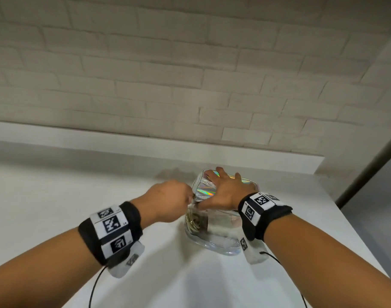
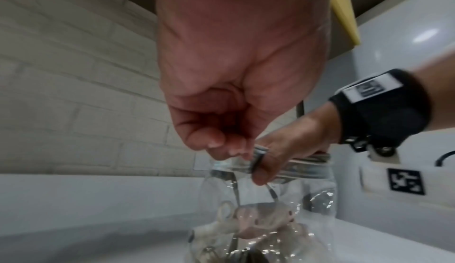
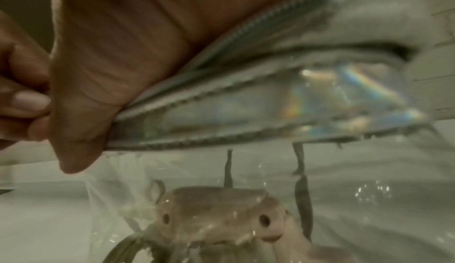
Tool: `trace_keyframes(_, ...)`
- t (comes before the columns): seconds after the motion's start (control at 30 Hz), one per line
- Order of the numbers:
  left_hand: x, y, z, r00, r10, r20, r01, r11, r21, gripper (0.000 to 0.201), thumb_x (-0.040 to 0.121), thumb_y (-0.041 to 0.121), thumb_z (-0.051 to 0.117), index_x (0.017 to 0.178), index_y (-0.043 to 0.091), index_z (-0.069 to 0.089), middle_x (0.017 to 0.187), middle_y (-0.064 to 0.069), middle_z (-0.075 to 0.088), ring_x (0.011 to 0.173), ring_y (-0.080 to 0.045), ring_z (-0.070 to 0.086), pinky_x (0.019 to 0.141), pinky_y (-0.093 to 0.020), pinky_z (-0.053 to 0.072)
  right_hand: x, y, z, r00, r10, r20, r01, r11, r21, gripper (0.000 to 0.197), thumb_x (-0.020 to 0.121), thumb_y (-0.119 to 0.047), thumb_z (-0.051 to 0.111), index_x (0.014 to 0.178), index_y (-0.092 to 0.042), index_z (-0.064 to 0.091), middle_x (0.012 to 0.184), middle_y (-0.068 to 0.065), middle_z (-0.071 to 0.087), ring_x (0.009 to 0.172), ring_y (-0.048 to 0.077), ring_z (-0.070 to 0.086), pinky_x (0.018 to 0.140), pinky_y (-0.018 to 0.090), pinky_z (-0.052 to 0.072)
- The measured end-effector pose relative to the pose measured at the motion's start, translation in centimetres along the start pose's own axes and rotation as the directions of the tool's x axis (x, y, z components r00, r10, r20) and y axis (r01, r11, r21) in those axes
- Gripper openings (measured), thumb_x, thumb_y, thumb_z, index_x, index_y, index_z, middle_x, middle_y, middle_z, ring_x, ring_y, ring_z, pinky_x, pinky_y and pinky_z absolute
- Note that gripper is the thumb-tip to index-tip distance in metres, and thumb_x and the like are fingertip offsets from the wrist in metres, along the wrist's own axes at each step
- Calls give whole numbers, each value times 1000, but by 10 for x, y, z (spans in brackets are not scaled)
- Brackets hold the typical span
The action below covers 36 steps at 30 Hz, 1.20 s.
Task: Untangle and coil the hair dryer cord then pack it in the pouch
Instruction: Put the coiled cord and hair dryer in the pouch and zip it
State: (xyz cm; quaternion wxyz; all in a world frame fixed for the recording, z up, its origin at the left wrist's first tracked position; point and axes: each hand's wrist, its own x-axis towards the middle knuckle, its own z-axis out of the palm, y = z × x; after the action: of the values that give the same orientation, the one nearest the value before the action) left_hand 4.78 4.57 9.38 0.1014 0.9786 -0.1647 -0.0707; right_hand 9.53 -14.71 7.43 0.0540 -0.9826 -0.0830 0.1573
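Observation:
A clear pouch [image 1: 214,232] with an iridescent zipper band [image 1: 206,190] stands upright on the white table [image 1: 79,192]. Through its wall I see the pinkish hair dryer [image 3: 221,212] and the coiled cord [image 1: 193,221] inside it. My left hand [image 1: 168,201] pinches the zipper end at the band's left corner, fingers curled tight [image 2: 216,140]. My right hand [image 1: 223,192] lies over the top of the pouch, thumb [image 3: 98,82] pressed along the front of the band and fingers over the far side. The zipper pull itself is hidden between the fingers.
A white brick wall [image 1: 190,74] rises behind a low white ledge [image 1: 145,145] at the table's back. The table's right edge [image 1: 350,236] runs close to my right forearm. Thin black cables hang from both wrist cameras.

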Motion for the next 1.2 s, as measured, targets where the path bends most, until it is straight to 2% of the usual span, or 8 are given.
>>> trace_keyframes(0.23,-10,-5,-4,992,-121,-32,117,986,-121,27,90,19,44,94,29,68,103,8,70,98,-21,63,81,-30,50,-30,51,-12,997,-63,49,64,998,-9,120,53,-83,72,150,-59,5,168,-17,-12,154,40,-8,113,73,1)
trace_keyframes(0.33,-18,21,7,996,-80,-30,76,991,-113,22,90,20,44,90,21,66,96,1,69,95,-25,62,74,-31,49,-34,75,-5,997,-56,43,50,989,137,111,62,-69,75,154,-51,16,169,-7,-7,153,28,19,123,50,17)
trace_keyframes(0.5,-13,73,39,998,-48,-42,43,993,-112,15,89,21,46,77,17,54,88,-7,60,85,-32,60,65,-30,38,-29,65,2,996,-79,-30,84,969,234,105,66,-55,82,154,-42,26,167,-3,-4,145,23,37,108,25,36)
trace_keyframes(0.83,8,94,48,997,67,-44,-74,978,-197,24,91,16,47,92,8,70,93,-16,68,80,-33,63,67,-37,52,-27,69,3,995,-103,-15,104,971,217,121,50,-53,81,155,-39,24,166,2,-4,144,24,39,110,28,39)
trace_keyframes(0.97,7,83,39,991,133,-26,-135,982,-129,33,92,36,45,72,14,60,76,-6,64,77,-29,63,60,-33,44,-30,84,-5,981,-176,82,150,957,249,134,46,-59,84,158,-43,12,166,-9,-11,150,13,25,117,28,31)
trace_keyframes(1.07,6,76,13,976,191,-110,-183,980,75,54,92,63,40,72,17,61,69,3,59,73,-22,58,57,-30,35,-37,116,-26,982,-190,8,136,731,668,108,69,-32,85,155,-44,22,164,-16,17,143,9,32,110,31,35)
trace_keyframes(1.13,12,77,-2,950,244,-192,-219,965,142,54,88,70,43,86,22,65,80,5,65,82,-21,62,61,-30,38,-31,134,-35,994,26,-105,75,534,842,73,87,-11,68,151,-32,39,157,-7,39,132,19,48,98,41,47)
trace_keyframes(1.2,23,79,-10,913,336,-231,-296,936,189,54,84,75,45,104,28,63,95,6,66,96,-22,62,72,-33,44,-19,146,-36,967,191,-166,23,588,809,47,95,2,52,139,-15,53,146,6,54,112,24,57,82,40,52)
